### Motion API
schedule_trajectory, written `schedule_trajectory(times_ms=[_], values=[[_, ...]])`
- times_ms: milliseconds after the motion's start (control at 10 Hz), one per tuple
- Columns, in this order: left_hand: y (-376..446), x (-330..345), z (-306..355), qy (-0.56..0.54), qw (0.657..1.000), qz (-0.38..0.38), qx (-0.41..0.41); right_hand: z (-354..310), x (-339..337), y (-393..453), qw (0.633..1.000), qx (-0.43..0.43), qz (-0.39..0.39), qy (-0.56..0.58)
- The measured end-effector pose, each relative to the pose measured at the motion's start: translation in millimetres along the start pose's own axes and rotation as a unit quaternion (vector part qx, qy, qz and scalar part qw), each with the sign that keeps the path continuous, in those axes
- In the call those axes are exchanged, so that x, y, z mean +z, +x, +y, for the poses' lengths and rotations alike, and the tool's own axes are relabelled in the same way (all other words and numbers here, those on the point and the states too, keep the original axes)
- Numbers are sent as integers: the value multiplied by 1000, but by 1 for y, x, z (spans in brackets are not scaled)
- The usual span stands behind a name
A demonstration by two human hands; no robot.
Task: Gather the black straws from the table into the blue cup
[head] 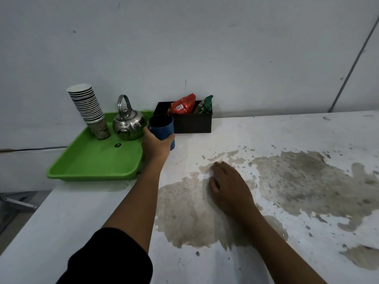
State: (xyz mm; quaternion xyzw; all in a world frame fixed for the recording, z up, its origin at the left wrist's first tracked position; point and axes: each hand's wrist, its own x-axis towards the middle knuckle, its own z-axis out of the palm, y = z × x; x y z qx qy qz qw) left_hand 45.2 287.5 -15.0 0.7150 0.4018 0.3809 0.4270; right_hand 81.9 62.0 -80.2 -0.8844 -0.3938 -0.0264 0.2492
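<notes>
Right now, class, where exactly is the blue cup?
In the head view, the blue cup is gripped by the left hand, between the green tray and the black box.

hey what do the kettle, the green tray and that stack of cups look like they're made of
Round silver kettle: polished metal, probably stainless steel, mirror-like reflections. Shallow green tray: likely moulded plastic, smooth uniform colour, soft sheen. Tall stack of white-rimmed cups: apparently paper, thin rolled rims and printed matte sides.

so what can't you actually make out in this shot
Head view only:
- Blue cup: dark inside, straws not distinguishable.
- Left hand covers the cup's lower side.
- Right hand: palm down, anything under it hidden.
- Black box: packet labels too small to read.
</notes>
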Motion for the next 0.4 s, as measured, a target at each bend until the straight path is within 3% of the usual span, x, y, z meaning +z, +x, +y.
schedule_trajectory(times_ms=[100,200,400], values=[[-18,-3,0,9,1000,18,1,-1,-2,0,1000,2,-4,-5],[-49,-4,-4,69,995,53,52,-3,-4,0,1000,7,-13,-13],[-104,-9,-3,271,954,7,124,-11,-18,0,996,9,-81,-45]])
